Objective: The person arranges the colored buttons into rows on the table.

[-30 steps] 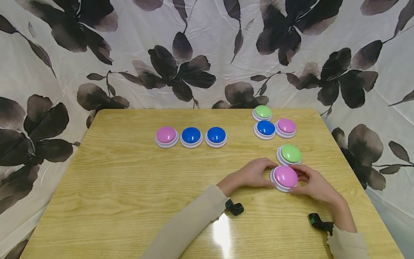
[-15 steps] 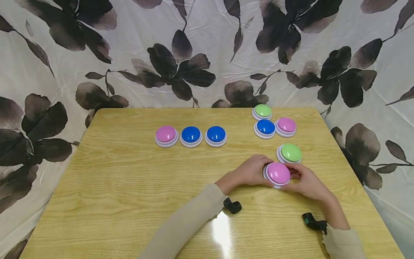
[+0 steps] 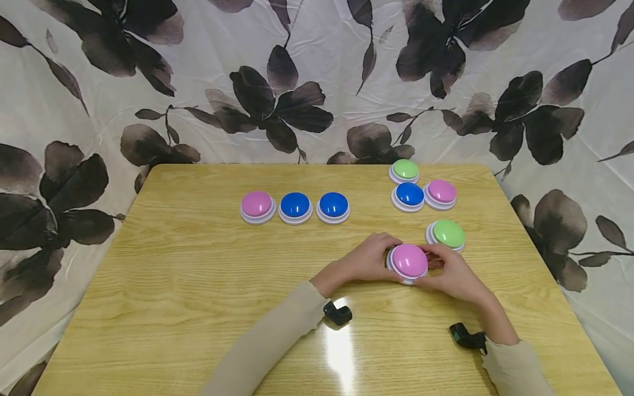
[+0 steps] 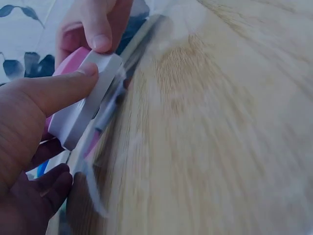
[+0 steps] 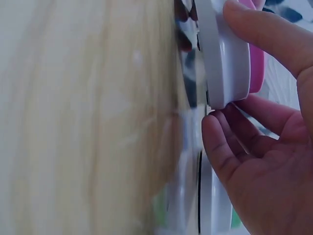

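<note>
Pink button (image 3: 409,260) | left hand (image 3: 367,258) and right hand (image 3: 454,276) both gripped it | risk: uneven hold could have tipped it; stray drift could have nudged green button (image 3: 448,234)

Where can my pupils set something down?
Bare yellowish wooden table: left of the leftmost round pink button, and between it and the left beige sleeve. Crowded: back right, a round green button close behind a round blue button.

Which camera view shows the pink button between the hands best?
The head view, because it shows the pink button from above, nearly whole. Both wrist views show it from the side: mostly its white base, with only some pink.
</note>
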A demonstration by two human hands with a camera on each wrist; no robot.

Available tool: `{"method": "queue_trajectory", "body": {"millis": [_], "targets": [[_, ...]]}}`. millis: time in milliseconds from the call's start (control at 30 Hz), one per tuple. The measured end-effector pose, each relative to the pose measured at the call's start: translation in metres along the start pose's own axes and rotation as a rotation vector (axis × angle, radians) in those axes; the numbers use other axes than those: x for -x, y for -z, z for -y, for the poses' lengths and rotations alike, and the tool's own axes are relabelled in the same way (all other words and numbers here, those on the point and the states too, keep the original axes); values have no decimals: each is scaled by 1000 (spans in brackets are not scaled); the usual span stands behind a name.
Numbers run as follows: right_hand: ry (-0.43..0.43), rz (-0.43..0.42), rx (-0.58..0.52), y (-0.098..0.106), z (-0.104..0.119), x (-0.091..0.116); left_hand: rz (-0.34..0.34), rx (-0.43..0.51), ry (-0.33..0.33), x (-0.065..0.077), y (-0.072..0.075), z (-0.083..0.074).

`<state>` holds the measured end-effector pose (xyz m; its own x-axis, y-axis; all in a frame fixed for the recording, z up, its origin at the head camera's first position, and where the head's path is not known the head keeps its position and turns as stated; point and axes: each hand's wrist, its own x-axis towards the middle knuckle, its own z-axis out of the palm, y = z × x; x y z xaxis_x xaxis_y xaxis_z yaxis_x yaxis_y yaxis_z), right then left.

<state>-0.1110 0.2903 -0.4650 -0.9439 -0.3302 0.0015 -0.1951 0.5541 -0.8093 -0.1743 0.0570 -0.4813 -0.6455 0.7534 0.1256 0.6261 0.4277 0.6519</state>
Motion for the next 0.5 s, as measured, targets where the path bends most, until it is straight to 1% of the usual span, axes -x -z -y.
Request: {"method": "queue_trajectory", "body": {"millis": [233,500], "targets": [[71,7,0,-12,13,-19,-32,-7,33,19,20,6],[56,45,31,-25,29,-39,-52,-5,108,44,38,13]]}}
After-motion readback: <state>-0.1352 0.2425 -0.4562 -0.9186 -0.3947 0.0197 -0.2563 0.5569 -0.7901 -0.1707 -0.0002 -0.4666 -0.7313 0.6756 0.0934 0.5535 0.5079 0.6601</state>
